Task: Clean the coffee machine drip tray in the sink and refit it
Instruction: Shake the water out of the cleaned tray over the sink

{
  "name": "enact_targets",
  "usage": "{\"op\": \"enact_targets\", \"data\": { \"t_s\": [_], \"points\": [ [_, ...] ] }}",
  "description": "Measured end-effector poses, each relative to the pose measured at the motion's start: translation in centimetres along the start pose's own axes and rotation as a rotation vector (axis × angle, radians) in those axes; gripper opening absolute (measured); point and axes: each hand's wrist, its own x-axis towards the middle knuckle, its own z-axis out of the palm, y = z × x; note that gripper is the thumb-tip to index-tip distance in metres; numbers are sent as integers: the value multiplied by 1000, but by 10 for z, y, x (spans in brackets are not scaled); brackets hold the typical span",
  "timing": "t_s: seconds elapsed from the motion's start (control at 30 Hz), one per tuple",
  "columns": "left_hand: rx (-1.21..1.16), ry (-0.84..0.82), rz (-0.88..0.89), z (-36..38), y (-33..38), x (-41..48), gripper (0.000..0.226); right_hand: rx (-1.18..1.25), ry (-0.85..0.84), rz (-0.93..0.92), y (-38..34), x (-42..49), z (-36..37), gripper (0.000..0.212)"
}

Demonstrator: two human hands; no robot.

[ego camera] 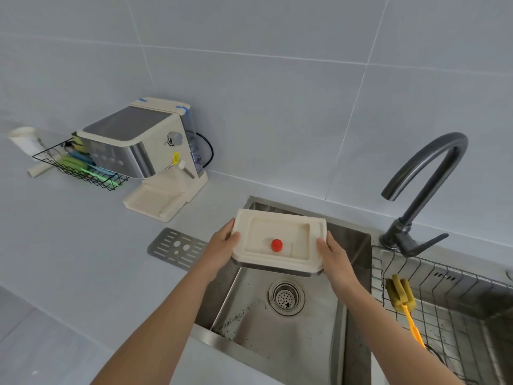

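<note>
The cream drip tray (280, 227) with a red float knob (276, 244) hangs level over the left basin of the steel sink (280, 333). My left hand (222, 244) grips its left end and my right hand (334, 254) grips its right end. The cream and steel coffee machine (144, 145) stands on the counter at the back left, its base slot (154, 202) bare. The perforated metal tray grate (177, 247) lies flat on the counter just left of the sink.
A dark gooseneck tap (424, 187) rises behind the sink at the right. A wire rack (444, 295) over the right basin holds a yellow sponge brush (402, 301). A black wire basket (80, 168) with cloths sits left of the machine. Dark grounds speckle the basin floor.
</note>
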Motion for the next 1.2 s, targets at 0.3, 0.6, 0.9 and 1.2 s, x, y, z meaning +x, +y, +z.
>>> {"op": "enact_targets", "data": {
  "t_s": [0.3, 0.6, 0.9, 1.2],
  "points": [
    [36, 1, -20, -61, -20, 27, 35, -125, 35, 22, -7, 15, 66, 25],
    [224, -145, -74, -170, -63, 77, 46, -113, 115, 134, -1, 25, 179, 26],
    [357, -345, -94, -263, -111, 97, 47, -175, 254, 258, 27, 1, 289, 35],
    [444, -408, -150, -295, -148, 84, 49, -228, 342, 337, 32, -39, 340, 54]
  ]
}}
